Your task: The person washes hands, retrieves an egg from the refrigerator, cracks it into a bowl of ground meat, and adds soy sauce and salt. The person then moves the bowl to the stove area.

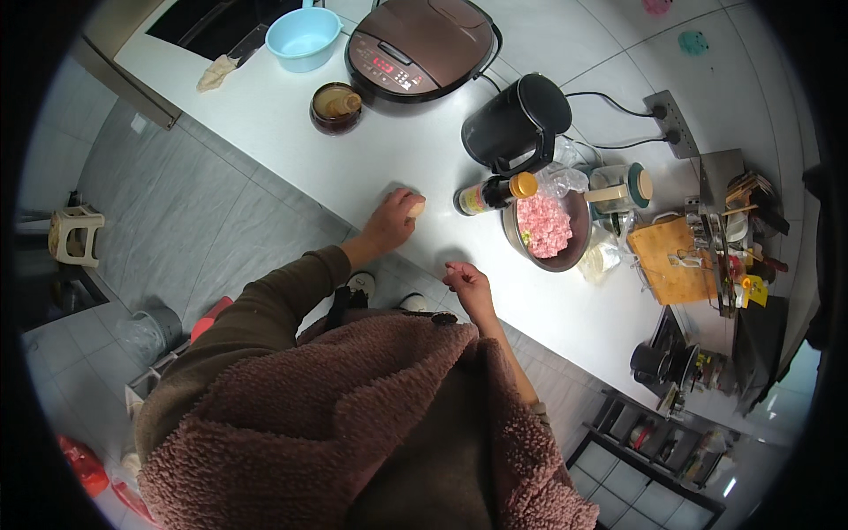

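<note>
My left hand [389,222] is at the front edge of the white countertop, its fingers closed round a small pale, roundish object [416,209] that I cannot name for certain. To its right, my right hand [468,281] hovers by the counter edge with fingers curled and thumb near the fingertips; nothing plain shows in it. Beyond the right hand stands a metal bowl [580,248] of pink minced meat [544,225] with a bit of green at its side. A sauce bottle with a yellow cap [490,195] is beside the bowl. A dark round jar [336,122] with a brownish thing in it stands further back.
A brown multicooker [424,46], a light blue plastic basin [303,40] and a black electric kettle [513,126] line the back. Plastic bags [601,255], a lidded pitcher [619,187] and a wooden cutting board [672,258] lie to the right. A cloth [217,73] rests near the left edge.
</note>
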`<control>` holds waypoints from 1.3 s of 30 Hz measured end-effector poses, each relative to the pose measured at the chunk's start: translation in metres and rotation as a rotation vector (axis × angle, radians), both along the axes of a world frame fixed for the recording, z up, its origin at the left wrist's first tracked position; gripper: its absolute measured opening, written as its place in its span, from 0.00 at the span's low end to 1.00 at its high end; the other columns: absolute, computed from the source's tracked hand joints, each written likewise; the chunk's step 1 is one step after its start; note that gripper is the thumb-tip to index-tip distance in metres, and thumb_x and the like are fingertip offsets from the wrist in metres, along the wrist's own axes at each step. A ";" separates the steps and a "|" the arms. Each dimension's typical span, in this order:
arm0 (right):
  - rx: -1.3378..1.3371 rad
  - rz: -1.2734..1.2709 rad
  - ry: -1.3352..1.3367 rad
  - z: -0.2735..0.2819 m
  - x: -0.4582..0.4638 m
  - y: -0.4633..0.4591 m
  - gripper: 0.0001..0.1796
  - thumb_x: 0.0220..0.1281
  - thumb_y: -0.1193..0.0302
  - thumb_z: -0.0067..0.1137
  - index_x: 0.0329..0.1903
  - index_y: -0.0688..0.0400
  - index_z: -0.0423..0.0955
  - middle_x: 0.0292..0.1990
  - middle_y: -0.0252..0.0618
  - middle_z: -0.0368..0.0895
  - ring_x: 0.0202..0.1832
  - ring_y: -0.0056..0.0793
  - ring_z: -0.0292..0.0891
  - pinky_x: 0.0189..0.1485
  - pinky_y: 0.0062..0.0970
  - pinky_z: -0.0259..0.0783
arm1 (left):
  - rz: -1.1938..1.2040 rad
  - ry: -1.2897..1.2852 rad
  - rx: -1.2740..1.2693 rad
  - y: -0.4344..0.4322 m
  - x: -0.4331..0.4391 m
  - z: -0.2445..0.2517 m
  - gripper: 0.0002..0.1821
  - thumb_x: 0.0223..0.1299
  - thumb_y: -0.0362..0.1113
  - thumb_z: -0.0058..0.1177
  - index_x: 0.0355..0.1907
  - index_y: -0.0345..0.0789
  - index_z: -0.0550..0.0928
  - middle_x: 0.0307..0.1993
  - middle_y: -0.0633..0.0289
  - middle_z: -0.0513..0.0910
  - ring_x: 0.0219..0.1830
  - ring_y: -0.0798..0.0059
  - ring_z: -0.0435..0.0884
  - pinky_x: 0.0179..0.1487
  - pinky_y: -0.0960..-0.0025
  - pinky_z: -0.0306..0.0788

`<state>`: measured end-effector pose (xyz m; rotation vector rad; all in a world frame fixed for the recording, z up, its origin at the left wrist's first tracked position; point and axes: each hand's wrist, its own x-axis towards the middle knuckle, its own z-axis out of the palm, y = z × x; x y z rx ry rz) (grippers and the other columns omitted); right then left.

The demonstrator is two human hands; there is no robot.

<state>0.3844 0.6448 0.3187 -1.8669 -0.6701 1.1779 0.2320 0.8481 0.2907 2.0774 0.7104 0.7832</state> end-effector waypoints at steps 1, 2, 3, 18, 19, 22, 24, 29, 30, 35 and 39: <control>-0.006 -0.002 0.008 -0.001 0.000 -0.001 0.13 0.69 0.69 0.55 0.51 0.61 0.78 0.35 0.34 0.84 0.36 0.20 0.79 0.42 0.21 0.74 | 0.003 0.031 -0.002 -0.001 0.000 0.000 0.23 0.50 0.24 0.53 0.53 0.37 0.75 0.50 0.53 0.73 0.53 0.51 0.73 0.56 0.56 0.71; 0.003 0.003 -0.004 -0.002 -0.001 -0.002 0.13 0.69 0.70 0.56 0.51 0.61 0.78 0.35 0.35 0.85 0.37 0.21 0.80 0.42 0.21 0.74 | -0.018 -0.014 0.048 -0.002 0.000 0.001 0.23 0.50 0.24 0.52 0.53 0.37 0.75 0.50 0.53 0.73 0.52 0.51 0.73 0.56 0.55 0.71; -0.003 -0.002 -0.007 -0.003 -0.001 -0.003 0.12 0.68 0.71 0.56 0.50 0.61 0.79 0.35 0.36 0.85 0.37 0.21 0.80 0.42 0.21 0.74 | -0.039 -0.035 0.073 -0.002 0.000 0.001 0.23 0.51 0.24 0.52 0.53 0.37 0.75 0.50 0.53 0.73 0.52 0.51 0.73 0.56 0.55 0.71; -0.017 -0.079 0.044 -0.013 0.012 -0.026 0.12 0.67 0.69 0.57 0.50 0.61 0.79 0.34 0.35 0.85 0.35 0.19 0.79 0.39 0.20 0.73 | -0.224 0.052 0.341 -0.008 0.009 0.013 0.18 0.55 0.24 0.47 0.51 0.34 0.76 0.49 0.53 0.74 0.49 0.55 0.75 0.55 0.59 0.72; -0.025 -0.096 0.068 -0.013 0.013 -0.027 0.12 0.67 0.69 0.57 0.49 0.60 0.79 0.33 0.34 0.84 0.35 0.19 0.79 0.39 0.21 0.72 | -0.222 0.025 0.362 -0.009 0.009 0.012 0.18 0.56 0.24 0.47 0.51 0.34 0.76 0.49 0.54 0.74 0.49 0.55 0.76 0.55 0.59 0.72; -0.034 -0.101 0.078 -0.011 0.015 -0.028 0.12 0.67 0.69 0.57 0.49 0.61 0.79 0.33 0.33 0.84 0.34 0.19 0.78 0.39 0.21 0.72 | -0.268 0.167 0.265 -0.011 0.008 0.007 0.19 0.56 0.25 0.48 0.52 0.34 0.76 0.49 0.52 0.75 0.50 0.53 0.75 0.56 0.58 0.71; 0.019 -0.108 0.063 -0.008 0.018 -0.029 0.12 0.68 0.69 0.57 0.49 0.60 0.79 0.32 0.32 0.84 0.34 0.19 0.78 0.39 0.21 0.72 | -0.244 0.153 0.248 -0.012 0.008 0.002 0.20 0.55 0.25 0.50 0.53 0.35 0.76 0.51 0.51 0.74 0.54 0.52 0.75 0.58 0.58 0.71; 0.041 -0.175 0.081 -0.001 0.024 -0.033 0.13 0.69 0.68 0.57 0.51 0.60 0.78 0.35 0.32 0.83 0.38 0.19 0.78 0.42 0.22 0.73 | -0.258 0.138 0.223 -0.012 0.001 -0.003 0.22 0.53 0.24 0.52 0.54 0.37 0.76 0.53 0.51 0.74 0.55 0.51 0.74 0.58 0.58 0.72; 0.032 -0.188 0.104 -0.001 0.025 -0.035 0.12 0.69 0.69 0.57 0.50 0.60 0.78 0.36 0.31 0.83 0.38 0.19 0.78 0.42 0.22 0.74 | -0.266 0.115 0.260 -0.013 0.000 -0.002 0.23 0.53 0.24 0.52 0.54 0.37 0.76 0.53 0.51 0.74 0.55 0.51 0.75 0.58 0.58 0.72; 0.001 -0.187 0.130 -0.005 0.029 -0.044 0.12 0.69 0.68 0.56 0.50 0.60 0.79 0.37 0.32 0.83 0.38 0.20 0.78 0.40 0.22 0.73 | -0.258 0.042 0.254 -0.017 -0.004 0.008 0.23 0.54 0.23 0.52 0.55 0.37 0.75 0.51 0.51 0.75 0.53 0.51 0.75 0.57 0.59 0.72; -0.006 -0.174 0.126 -0.002 0.031 -0.047 0.12 0.69 0.68 0.57 0.50 0.60 0.79 0.36 0.32 0.83 0.37 0.19 0.78 0.40 0.22 0.73 | -0.251 0.070 0.178 -0.024 0.005 0.025 0.25 0.54 0.24 0.54 0.58 0.37 0.75 0.53 0.52 0.75 0.53 0.55 0.76 0.56 0.61 0.73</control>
